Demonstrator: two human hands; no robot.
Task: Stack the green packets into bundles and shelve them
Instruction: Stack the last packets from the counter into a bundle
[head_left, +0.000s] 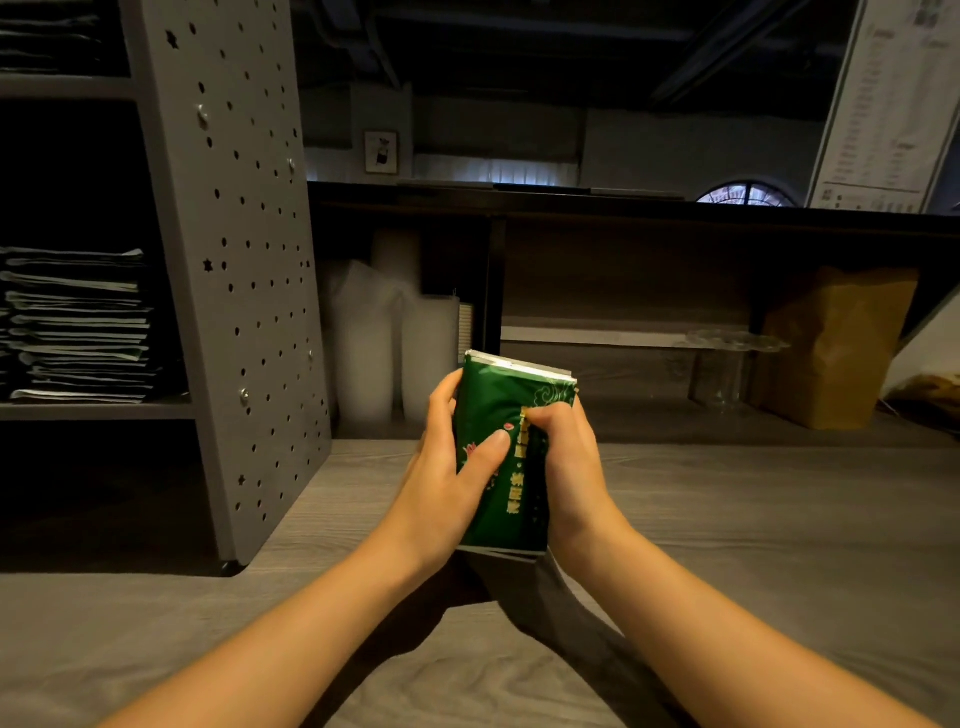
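Rack panel (228, 291) left, stack (78, 327) filling shelf (98, 410), bare tabletop (779, 519) right

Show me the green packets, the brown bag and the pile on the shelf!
green packets (491, 400): head view, upper part of the green front face.
brown bag (836, 348): head view, middle of its crinkled front.
shelf pile (78, 327): head view, packet edges midway up the pile.

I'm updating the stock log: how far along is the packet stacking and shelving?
Done: a tall stack of flat packets already lies on a shelf of the grey rack at the left. In hand: the left hand and right hand grip one green bundle, held upright over the table. Left: that bundle is not yet shelved. No loose packets show, so any further ones cannot be judged.
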